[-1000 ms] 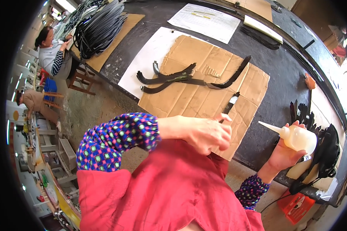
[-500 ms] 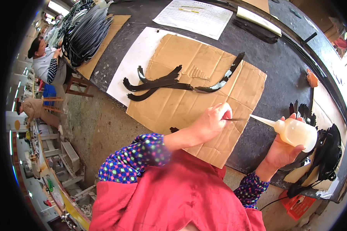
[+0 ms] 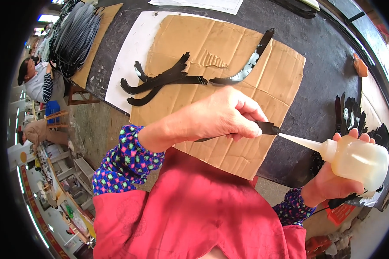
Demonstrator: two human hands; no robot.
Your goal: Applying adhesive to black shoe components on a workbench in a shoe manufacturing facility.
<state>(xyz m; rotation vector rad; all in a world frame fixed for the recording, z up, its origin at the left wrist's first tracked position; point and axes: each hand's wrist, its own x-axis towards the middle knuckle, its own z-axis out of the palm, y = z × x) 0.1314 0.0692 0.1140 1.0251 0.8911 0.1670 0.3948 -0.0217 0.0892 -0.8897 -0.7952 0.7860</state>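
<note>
the left hand is clenched around a thin black strip, whose tip sticks out past the fingers above the near edge of the cardboard sheet on the bench. the right hand grips a pale squeeze bottle, held past the bench's near edge, its long nozzle touching the tip of the strip. further in on the cardboard lie several curved black pieces, overlapping, with one longer curved piece just beside them. white paper shows from under the cardboard's left edge. more black pieces lie near the bench's right edge.
</note>
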